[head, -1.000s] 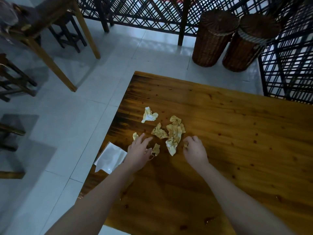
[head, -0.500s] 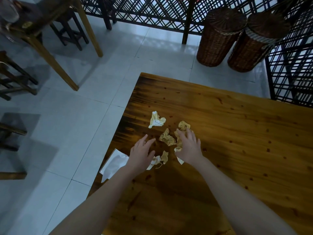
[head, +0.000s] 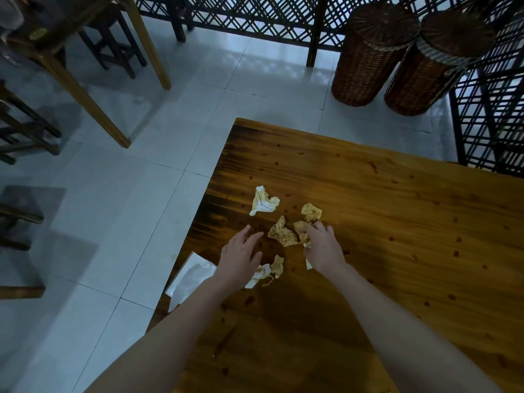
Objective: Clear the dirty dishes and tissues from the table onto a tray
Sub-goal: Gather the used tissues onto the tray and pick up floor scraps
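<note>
Your right hand (head: 323,248) fingers pinch a stained tissue (head: 300,229), centre frame on the counter (head: 397,222). Your left hand (head: 241,259) fingers are spread. Rake the loose tissues (head: 265,201) together, grab one bundle.

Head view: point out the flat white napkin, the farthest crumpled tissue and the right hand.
flat white napkin (head: 192,275), head view, middle of the sheet.
farthest crumpled tissue (head: 263,201), head view, its white centre.
right hand (head: 323,246), head view, back of the hand; its fingers curl on a stained tissue (head: 298,226).
</note>
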Demonstrator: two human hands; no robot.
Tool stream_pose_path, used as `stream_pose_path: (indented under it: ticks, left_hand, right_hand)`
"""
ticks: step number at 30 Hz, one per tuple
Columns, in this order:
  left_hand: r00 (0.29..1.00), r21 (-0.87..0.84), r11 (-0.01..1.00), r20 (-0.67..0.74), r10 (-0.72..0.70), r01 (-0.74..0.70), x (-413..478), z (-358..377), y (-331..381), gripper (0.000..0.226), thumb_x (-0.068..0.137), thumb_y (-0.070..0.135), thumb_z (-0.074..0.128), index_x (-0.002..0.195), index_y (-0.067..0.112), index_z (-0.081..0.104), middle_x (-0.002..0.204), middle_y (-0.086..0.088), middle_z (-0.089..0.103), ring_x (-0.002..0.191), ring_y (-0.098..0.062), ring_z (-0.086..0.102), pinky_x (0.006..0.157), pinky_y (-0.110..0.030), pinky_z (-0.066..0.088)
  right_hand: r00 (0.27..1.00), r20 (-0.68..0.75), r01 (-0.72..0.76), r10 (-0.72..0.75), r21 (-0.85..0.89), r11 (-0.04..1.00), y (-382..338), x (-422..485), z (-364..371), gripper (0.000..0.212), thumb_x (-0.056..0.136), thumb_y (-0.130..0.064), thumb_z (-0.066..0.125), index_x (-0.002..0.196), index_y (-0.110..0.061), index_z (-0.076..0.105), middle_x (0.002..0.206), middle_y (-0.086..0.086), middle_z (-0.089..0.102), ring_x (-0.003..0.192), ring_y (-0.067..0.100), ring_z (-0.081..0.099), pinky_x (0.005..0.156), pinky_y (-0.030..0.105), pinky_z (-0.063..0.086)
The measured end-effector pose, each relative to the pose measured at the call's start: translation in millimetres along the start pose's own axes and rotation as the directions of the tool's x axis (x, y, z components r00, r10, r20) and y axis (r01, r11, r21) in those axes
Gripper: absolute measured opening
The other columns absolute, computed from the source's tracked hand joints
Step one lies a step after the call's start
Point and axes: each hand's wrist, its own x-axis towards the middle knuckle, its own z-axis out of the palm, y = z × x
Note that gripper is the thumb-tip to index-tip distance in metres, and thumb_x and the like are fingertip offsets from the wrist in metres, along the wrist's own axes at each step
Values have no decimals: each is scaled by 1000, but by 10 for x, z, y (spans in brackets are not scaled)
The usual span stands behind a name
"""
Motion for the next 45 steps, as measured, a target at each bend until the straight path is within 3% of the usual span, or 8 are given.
stream_pose_path:
  ticks: [11, 14, 18, 23, 31, 36, 40, 45]
  left_hand:
    - [999, 37, 999, 38, 31, -33, 107, -59, 150, 50, 100, 34, 43, 147, 34, 28, 160, 2, 11, 147, -23, 12, 117, -46, 18]
    - [997, 40, 998, 65, 42, -44, 149, -58, 204, 51, 100, 34, 44, 148, 34, 27, 160, 2, 10, 147, -24, 11, 117, -46, 16]
    - [996, 46, 997, 72, 60, -63, 212, -68, 255, 51, 99, 33, 45, 148, 34, 28, 160, 1, 10, 147, -24, 11, 118, -49, 18]
    - [994, 60, 995, 77, 72, -76, 253, -68, 250, 50, 99, 32, 45, 147, 32, 29, 160, 0, 11, 146, -24, 13, 117, -49, 20]
    - [991, 113, 989, 107, 78, -90, 344, -38, 271, 52, 99, 31, 45, 148, 32, 27, 160, 0, 10, 146, -25, 12, 117, -47, 18]
    - [981, 180, 969, 123, 149, -170, 497, 28, 405, 59, 96, 16, 49, 148, 31, 26, 159, -2, 12, 145, -28, 16, 116, -47, 21]
    - [963, 282, 923, 133, 232, -262, 655, 105, 532, 63, 92, 7, 53, 146, 29, 30, 153, -5, 24, 139, -28, 28, 112, -45, 27]
    - [942, 339, 882, 185, 279, -328, 777, 191, 607, 45, 89, 3, 57, 129, 23, 48, 131, -6, 40, 120, -28, 41, 97, -40, 39]
  right_hand:
    - [999, -38, -4, 6, 46, 999, 15, -16, -106, 44, 83, 3, 59, 124, -13, 58, 115, 3, 55, 109, 25, 49, 87, 31, 45]
    - [999, -31, -40, 42, 72, 997, 35, -27, -148, 45, 84, 2, 59, 125, -16, 56, 121, 3, 52, 111, 23, 49, 81, 30, 47]
    - [997, 19, -73, 73, 11, 997, 45, -31, -169, 57, 83, -13, 67, 135, -25, 46, 135, 1, 41, 120, 25, 42, 89, 34, 48]
    - [999, 45, -16, 17, -22, 1000, 37, -48, -90, 54, 86, -10, 62, 136, -22, 43, 130, 2, 43, 117, 25, 42, 88, 33, 47]
    - [992, -103, 78, -78, -7, 997, 89, -123, -36, 48, 83, -4, 62, 126, -21, 49, 125, -2, 43, 112, 19, 41, 80, 27, 51]
    - [981, -178, 77, -73, 17, 997, 227, -195, -143, 45, 83, -5, 61, 124, -21, 51, 123, -4, 45, 111, 18, 43, 80, 26, 51]
    - [976, -210, 60, -51, 37, 998, 348, -242, -213, 45, 84, -7, 61, 125, -22, 51, 125, -5, 46, 113, 16, 43, 82, 24, 49]
    - [975, -221, -4, 20, 75, 997, 491, -295, -239, 47, 85, -11, 62, 128, -25, 51, 128, -6, 45, 116, 14, 42, 84, 23, 46]
